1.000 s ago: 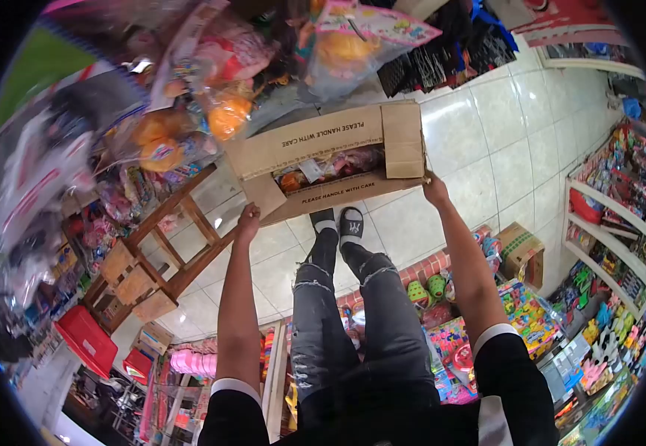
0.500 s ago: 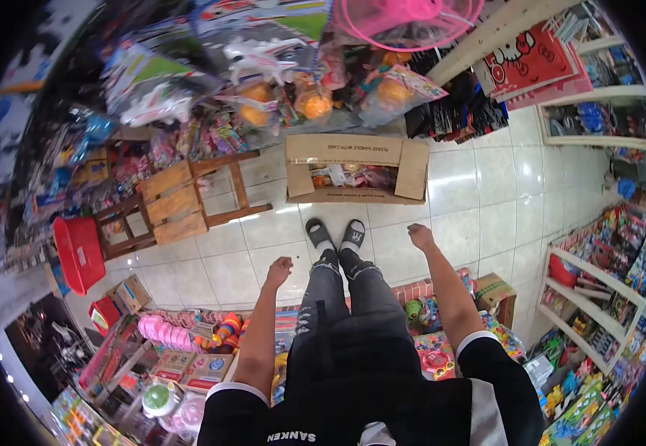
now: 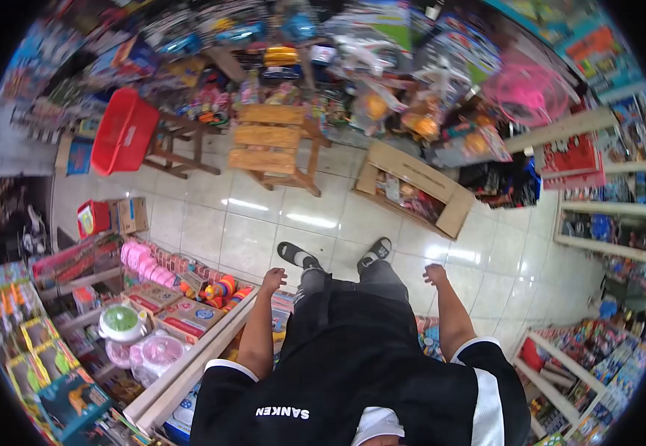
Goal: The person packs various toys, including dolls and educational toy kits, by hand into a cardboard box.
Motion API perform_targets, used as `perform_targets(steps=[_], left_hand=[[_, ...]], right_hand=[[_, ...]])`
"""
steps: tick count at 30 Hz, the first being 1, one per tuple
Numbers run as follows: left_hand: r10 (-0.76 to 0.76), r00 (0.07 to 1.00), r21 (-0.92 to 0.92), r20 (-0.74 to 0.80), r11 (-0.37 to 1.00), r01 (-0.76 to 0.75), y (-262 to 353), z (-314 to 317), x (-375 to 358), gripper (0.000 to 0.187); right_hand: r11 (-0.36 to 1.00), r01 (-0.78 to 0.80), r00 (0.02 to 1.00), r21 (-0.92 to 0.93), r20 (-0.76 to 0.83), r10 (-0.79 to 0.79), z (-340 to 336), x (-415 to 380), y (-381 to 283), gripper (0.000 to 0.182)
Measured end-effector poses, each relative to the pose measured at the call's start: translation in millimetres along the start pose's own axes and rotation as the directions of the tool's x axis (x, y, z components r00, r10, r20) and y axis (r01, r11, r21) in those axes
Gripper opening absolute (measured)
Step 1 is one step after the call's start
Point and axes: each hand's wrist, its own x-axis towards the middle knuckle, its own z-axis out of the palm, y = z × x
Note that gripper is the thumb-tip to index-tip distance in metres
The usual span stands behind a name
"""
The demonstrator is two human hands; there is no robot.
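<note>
Ahead of us on the tiled floor (image 3: 252,234), the open carton (image 3: 416,172) sits beyond our right foot (image 3: 377,251). Our left hand (image 3: 274,279) and right hand (image 3: 434,275) are empty, fingers loosely parted, well apart from it; we'd best support both carton ends evenly, steadying the packets (image 3: 414,198) inside.

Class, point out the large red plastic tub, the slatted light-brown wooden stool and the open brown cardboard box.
Large red plastic tub (image 3: 118,137), head view: wall.
Slatted light-brown wooden stool (image 3: 266,137), head view: middle slat.
Open brown cardboard box (image 3: 420,173), head view: long flap.
</note>
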Motion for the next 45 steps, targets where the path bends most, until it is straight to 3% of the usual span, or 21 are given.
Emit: perform_targets(steps=[2,4,7,11,16,21,23,25,27,30,31,33,35,37,38,39,40,41,42,44,45], left_hand=[[0.071,0.997,-0.069,-0.02,0.995,-0.072,-10.1,-24.4,-2.4,0.038],[0.138,0.989,-0.119,-0.047,0.983,-0.142,-20.6,-47.0,-9.0,0.04],[0.086,0.995,-0.184,-0.053,0.978,-0.095,-45.0,-88.2,-10.8,0.042],[-0.008,0.986,-0.359,-0.168,0.932,-0.054,-98.1,-128.2,-17.6,0.04],[-0.105,0.979,-0.501,-0.173,0.865,0.004,-183.9,-159.3,-8.0,0.036],[-0.267,0.952,-0.603,-0.153,0.788,0.124,-215.0,-163.6,-21.9,0.036],[-0.359,0.929,-0.717,-0.093,0.671,0.188,-211.7,-162.0,-34.3,0.02],[-0.324,0.94,-0.777,-0.106,0.617,0.125,-245.9,-146.0,-15.7,0.028],[-0.213,0.965,-0.571,-0.155,0.816,0.088,-239.6,-147.3,-11.1,0.033],[-0.21,0.976,-0.583,-0.062,0.801,0.136,-204.1,-186.7,-33.2,0.033],[-0.217,0.973,-0.595,-0.075,0.793,0.131,-196.2,-205.0,-31.4,0.033],[-0.366,0.929,-0.569,-0.05,0.775,0.275,-185.8,-234.8,-27.4,0.034],[-0.422,0.905,-0.672,-0.054,0.686,0.28,-175.4,-264.9,-22.8,0.035],[-0.349,0.931,-0.821,-0.103,0.559,0.119,-155.7,-309.9,-27.7,0.035],[-0.464,0.881,-0.887,-0.095,0.44,0.136,-158.4,-323.7,-6.4,0.032],[-0.47,0.877,-0.895,-0.103,0.429,0.125,-183.1,-332.0,28.2,0.032],[-0.338,0.911,-0.805,-0.235,0.594,0.012,-204.7,-335.0,58.2,0.03],[-0.189,0.924,-0.681,-0.332,0.726,-0.096,-227.1,-366.3,84.0,0.028],[-0.204,0.924,-0.692,-0.324,0.717,-0.084,-196.9,-372.7,74.0,0.028],[-0.236,0.894,-0.785,-0.381,0.594,-0.178,-149.3,-445.9,39.1,0.025],[-0.24,0.891,-0.789,-0.385,0.587,-0.182,-128.2,-466.1,34.1,0.025]], right_hand=[[0.982,-0.17,0.985,0.083,-0.008,0.172,14.9,-15.2,-34.0,0.026],[0.978,-0.177,0.983,0.106,-0.027,0.181,37.1,-32.3,-73.4,0.027],[0.963,-0.175,0.984,0.206,-0.003,0.179,74.0,-38.1,-133.9,0.029],[0.994,-0.113,0.992,-0.01,0.057,0.113,121.0,-29.1,-221.5,0.031],[0.952,0.125,0.984,-0.28,0.157,-0.083,173.0,0.1,-343.1,0.037],[0.864,0.369,0.925,-0.342,0.223,-0.307,215.5,6.1,-461.9,0.033],[0.844,0.385,0.918,-0.374,0.251,-0.308,231.9,16.3,-490.0,0.033],[0.823,0.402,0.909,-0.401,0.281,-0.308,249.2,22.2,-518.3,0.032],[0.849,0.261,0.947,-0.459,0.291,-0.134,265.9,27.2,-545.3,0.032],[0.751,0.134,0.96,-0.647,0.271,0.063,289.9,53.4,-582.8,0.031],[0.742,0.151,0.957,-0.653,0.284,0.055,301.3,57.9,-603.0,0.031],[0.588,0.173,0.957,-0.79,0.277,0.09,320.6,62.3,-645.1,0.032],[0.579,0.183,0.957,-0.794,0.28,0.081,348.0,111.7,-672.3,0.031],[0.664,0.232,0.929,-0.711,0.363,0.065,377.7,154.9,-706.7,0.028],[0.714,0.287,0.936,-0.638,0.345,-0.068,391.5,80.6,-764.7,0.027],[0.606,0.357,0.912,-0.711,0.405,-0.062,409.9,87.8,-795.5,0.026],[0.487,0.428,0.885,-0.761,0.463,-0.054,433.6,105.9,-827.6,0.026],[0.266,0.662,0.748,-0.701,0.64,-0.174,457.1,160.0,-848.3,0.025],[0.019,0.817,0.565,-0.576,0.795,-0.222,475.2,208.8,-858.1,0.025],[-0.108,0.849,0.466,-0.517,0.829,-0.311,517.0,221.0,-907.4,0.025],[-0.033,0.876,0.429,-0.482,0.806,-0.408,533.9,208.0,-929.8,0.025]])
